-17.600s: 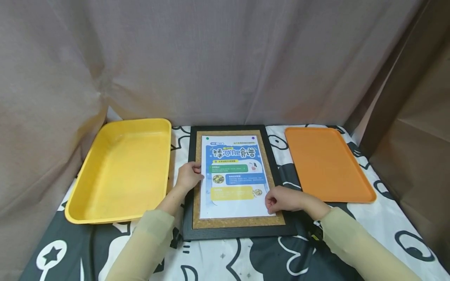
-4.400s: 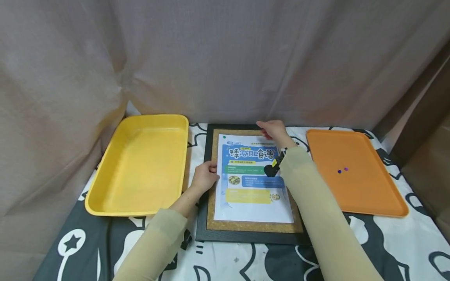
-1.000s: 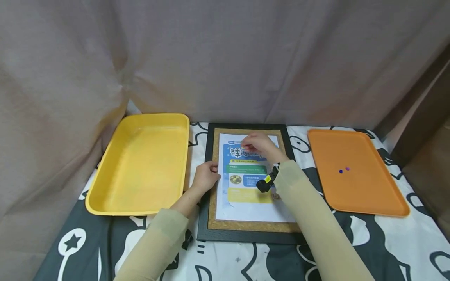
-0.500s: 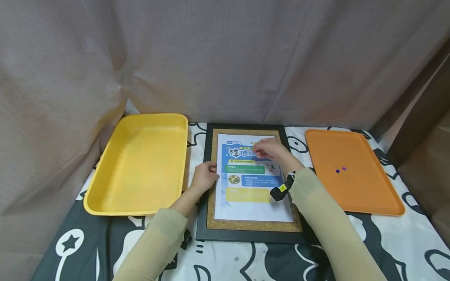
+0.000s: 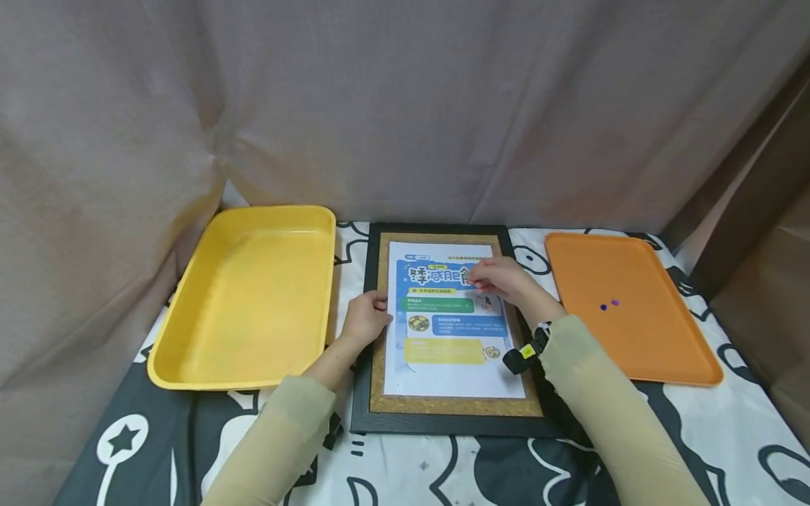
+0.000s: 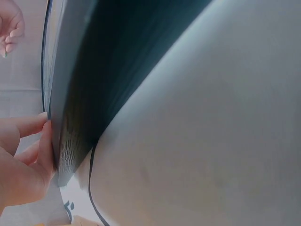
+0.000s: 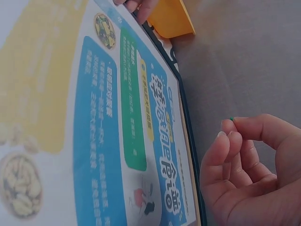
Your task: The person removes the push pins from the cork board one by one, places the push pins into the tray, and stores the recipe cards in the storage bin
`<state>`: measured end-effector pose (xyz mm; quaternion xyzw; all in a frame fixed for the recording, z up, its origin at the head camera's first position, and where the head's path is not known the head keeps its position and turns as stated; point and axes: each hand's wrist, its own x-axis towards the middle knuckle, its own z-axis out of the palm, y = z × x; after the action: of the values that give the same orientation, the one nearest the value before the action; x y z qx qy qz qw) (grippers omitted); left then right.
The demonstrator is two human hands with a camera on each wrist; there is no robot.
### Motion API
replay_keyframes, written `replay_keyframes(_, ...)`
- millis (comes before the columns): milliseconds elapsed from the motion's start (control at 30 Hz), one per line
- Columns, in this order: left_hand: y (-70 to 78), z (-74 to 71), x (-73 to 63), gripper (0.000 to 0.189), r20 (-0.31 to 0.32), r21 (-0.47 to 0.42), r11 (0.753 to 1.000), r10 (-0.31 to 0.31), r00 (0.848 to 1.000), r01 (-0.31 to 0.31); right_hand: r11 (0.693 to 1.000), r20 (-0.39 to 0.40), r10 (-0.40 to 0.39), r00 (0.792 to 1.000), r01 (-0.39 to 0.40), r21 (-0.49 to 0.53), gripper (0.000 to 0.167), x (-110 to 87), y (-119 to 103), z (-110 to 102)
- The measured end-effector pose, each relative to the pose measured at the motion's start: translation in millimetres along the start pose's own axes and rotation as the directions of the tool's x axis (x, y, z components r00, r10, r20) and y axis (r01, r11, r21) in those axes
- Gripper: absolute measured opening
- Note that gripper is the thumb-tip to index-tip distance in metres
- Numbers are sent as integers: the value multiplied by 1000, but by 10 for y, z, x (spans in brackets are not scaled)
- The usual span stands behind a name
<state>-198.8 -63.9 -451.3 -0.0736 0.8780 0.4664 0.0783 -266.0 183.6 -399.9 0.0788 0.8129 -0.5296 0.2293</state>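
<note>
One pin point(image 7: 231, 118) aloft in right fingers point(image 7: 264, 127) — left fingers point(image 6: 45, 149) at paper's edge point(image 5: 389, 365).

Patterned cloth point(image 5: 392, 467); basin point(image 5: 247, 302), corkboard point(image 5: 455, 405), tray point(image 5: 645, 337) atop

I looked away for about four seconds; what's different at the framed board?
The green pin has left the upper-left corner of the poster; the right hand now pinches it and has since moved rightward over the poster. Unchanged: the left hand at the left edge of the framed board, and the blue pin and purple pin on the orange tray.
</note>
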Motion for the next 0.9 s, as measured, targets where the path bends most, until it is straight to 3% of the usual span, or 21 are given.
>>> replay_keyframes(600, 16, -11, -8, 37, 3, 9, 1000, -17, 1000, 17, 1000, 6, 15, 1000, -15, 0, 37, -169, 135, -174)
replay_keyframes(900, 12, -5, -5, 36, -1, 2, 1000, 0, 1000, 0, 999, 15, -14, 1000, 14, 33, 31, -252, 217, -299)
